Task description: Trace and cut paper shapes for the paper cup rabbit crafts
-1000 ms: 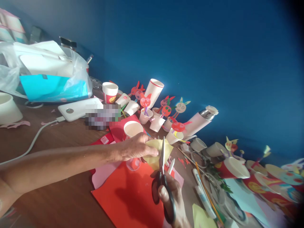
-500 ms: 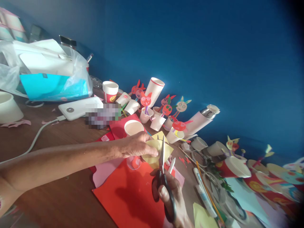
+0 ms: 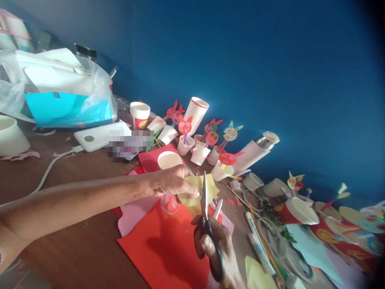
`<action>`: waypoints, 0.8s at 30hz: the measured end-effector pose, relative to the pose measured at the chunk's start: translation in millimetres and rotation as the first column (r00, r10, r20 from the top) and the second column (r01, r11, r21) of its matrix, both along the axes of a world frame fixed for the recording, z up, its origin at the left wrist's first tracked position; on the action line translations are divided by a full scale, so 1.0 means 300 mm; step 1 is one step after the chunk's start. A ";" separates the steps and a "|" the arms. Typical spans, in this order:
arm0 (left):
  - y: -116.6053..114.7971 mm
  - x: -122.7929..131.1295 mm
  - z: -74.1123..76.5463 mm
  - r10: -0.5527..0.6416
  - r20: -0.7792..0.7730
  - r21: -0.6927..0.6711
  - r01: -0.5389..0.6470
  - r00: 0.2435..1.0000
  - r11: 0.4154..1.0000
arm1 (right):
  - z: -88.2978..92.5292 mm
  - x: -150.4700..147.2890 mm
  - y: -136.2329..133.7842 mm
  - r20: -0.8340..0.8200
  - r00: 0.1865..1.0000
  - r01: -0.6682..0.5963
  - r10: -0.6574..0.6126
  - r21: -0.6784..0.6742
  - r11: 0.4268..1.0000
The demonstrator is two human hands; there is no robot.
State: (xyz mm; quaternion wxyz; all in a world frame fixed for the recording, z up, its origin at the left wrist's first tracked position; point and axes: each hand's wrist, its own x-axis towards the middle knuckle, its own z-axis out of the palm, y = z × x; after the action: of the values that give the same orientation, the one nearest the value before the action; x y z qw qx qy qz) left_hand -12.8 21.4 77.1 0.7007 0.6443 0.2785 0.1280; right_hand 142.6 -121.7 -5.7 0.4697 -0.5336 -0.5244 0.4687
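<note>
Between its thumb and fingers, my left hand (image 3: 177,184) pinches a piece of yellow paper (image 3: 192,200) with a partly cut edge. My right hand (image 3: 218,243) grips black-handled scissors (image 3: 205,200), its fingers through the loops. The blades point up and away from me at the paper's right part, and they look nearly closed. Below both hands lies a sheet of red paper (image 3: 168,245) with pink paper (image 3: 138,216) under its far side. A white paper cup (image 3: 170,160) stands just beyond my left wrist.
Behind my hands stand small cups with paper animal heads (image 3: 185,126) and a cup stack (image 3: 197,108). A pale flask (image 3: 252,154) leans farther right. Pens and a pencil (image 3: 264,241) lie at right near coiled cables. A white power bank (image 3: 100,136) and a plastic bag (image 3: 66,92) are left.
The scissor blades have come closer together on the yellow paper. The paper has turned and tilted slightly in my left hand.
</note>
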 end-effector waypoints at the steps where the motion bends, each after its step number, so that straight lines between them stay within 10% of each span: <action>1: 0.001 -0.001 -0.003 -0.015 0.004 0.000 0.015 1.000 1.000 | 0.001 0.001 0.001 0.019 1.000 -0.001 0.000 0.009 1.000; 24: 0.039 -0.012 -0.053 -0.112 0.042 -0.047 0.114 0.993 0.992 | -0.001 0.000 0.004 0.005 1.000 -0.015 0.015 0.022 1.000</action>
State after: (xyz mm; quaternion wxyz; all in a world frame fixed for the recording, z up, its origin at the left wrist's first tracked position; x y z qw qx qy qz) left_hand -16.5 33.2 61.1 0.7278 0.6389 0.2310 0.0937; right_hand 142.6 -120.6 -6.0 0.4706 -0.5256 -0.5348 0.4651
